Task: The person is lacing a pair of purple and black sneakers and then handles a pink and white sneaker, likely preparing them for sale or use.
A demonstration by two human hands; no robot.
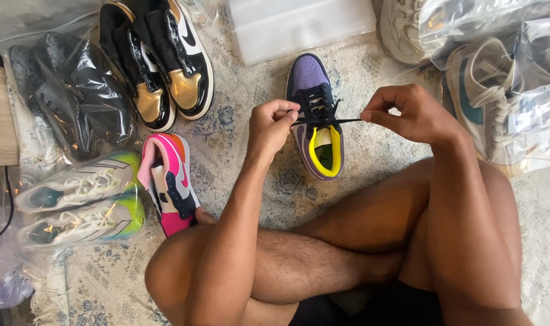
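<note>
I sit cross-legged on a pale patterned rug (239, 151), knees nearest the camera. Just past them, my left hand (272, 127) and right hand (408, 111) each pinch one end of a black lace (323, 121) between clenched fingers, pulling it taut across a purple sneaker (316, 115) with a yellow lining. It lies flat on the rug, toe pointing away, so the eyelets face me. To the left lies a pink, white and navy shoe (169, 181), with a white and lime pair in a clear bag (76, 202). Farther off are a black and gold pair (160, 60), a translucent plastic box (299, 24) and bagged beige shoes (498, 96).
</note>
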